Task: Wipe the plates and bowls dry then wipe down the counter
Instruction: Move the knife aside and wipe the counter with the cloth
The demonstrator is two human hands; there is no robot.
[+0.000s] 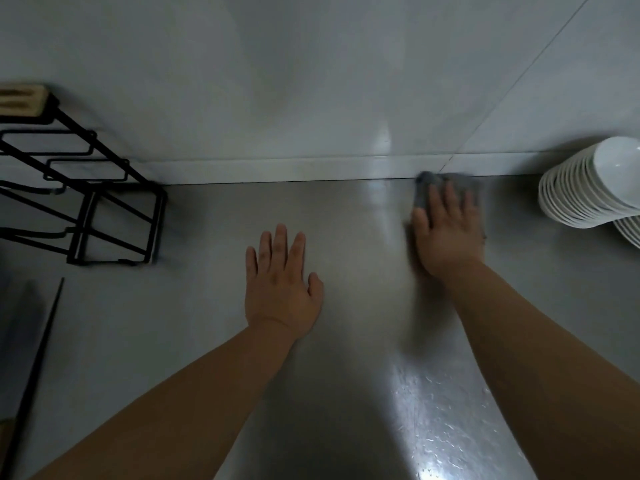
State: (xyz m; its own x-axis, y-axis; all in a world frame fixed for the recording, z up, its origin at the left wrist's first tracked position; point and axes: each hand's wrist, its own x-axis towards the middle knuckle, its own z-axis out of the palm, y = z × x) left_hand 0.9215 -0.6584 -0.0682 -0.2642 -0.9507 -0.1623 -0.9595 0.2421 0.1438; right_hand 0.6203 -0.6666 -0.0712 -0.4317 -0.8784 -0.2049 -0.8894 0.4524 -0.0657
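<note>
A: Counter (214, 341) first: steel, hard, slick, running to the wall; nothing to grip, only press on.

B: And the cloth (424, 188)?

A: Grey, soft, limp. The right hand (446, 233) lies flat on it, pinning rather than clutching, near the back edge. Left hand (280, 285) rests spread, holding nothing.

B: Dishes?

A: Stacked bowls (585, 192) at far right look fragile.

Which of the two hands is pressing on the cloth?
The right hand: it lies flat on the grey cloth near the wall. The left hand rests on the bare counter.
</note>
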